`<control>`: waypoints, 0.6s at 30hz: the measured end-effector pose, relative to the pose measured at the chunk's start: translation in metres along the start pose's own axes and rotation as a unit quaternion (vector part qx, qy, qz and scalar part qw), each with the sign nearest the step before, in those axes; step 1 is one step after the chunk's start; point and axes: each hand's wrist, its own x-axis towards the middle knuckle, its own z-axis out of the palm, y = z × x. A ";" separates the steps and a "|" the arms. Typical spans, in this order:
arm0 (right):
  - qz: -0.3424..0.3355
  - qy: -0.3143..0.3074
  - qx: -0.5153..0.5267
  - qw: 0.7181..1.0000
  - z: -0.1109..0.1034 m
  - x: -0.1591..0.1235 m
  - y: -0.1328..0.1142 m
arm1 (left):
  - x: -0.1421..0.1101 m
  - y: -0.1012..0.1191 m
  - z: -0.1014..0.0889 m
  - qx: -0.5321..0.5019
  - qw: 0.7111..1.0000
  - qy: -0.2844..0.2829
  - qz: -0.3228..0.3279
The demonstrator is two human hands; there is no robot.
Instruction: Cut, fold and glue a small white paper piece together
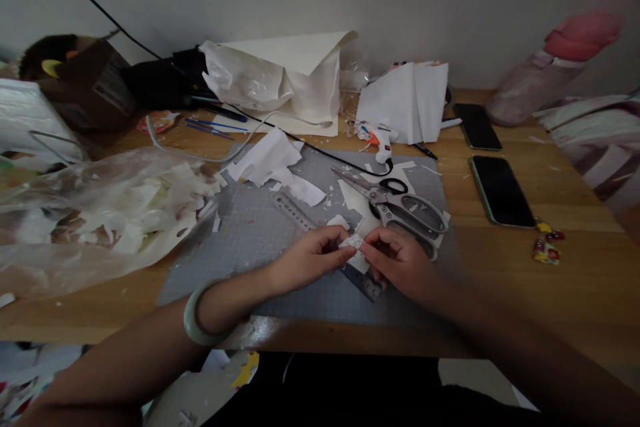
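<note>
Between the fingertips of both hands is a small white paper piece with dark marks on it. My left hand pinches its left side, and my right hand closes on its right side. Under the hands a ruler lies slantwise on the grey cutting mat, partly covered. Just beyond my right hand rest large grey-handled scissors, on top of white paper pieces. A second pair with black finger loops seems to lie with them, though the overlap makes this hard to tell.
A clear plastic bag of paper scraps fills the left. Torn white paper and a hot glue gun with its black cord lie behind the mat. Two phones, wrapped sweets and a pink-topped bottle are right.
</note>
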 end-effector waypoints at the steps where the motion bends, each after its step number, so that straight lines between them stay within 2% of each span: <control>1: 0.000 -0.001 -0.002 1.000 0.000 0.000 -0.001 | 0.000 0.000 0.000 0.003 1.000 -0.002 -0.003; 12: -0.011 -0.002 -0.014 1.000 -0.001 0.000 0.000 | 0.000 0.001 -0.001 0.010 1.000 0.001 -0.003; 18: -0.004 -0.001 -0.012 1.000 0.000 0.001 0.002 | 0.001 0.002 0.000 -0.002 1.000 0.023 -0.022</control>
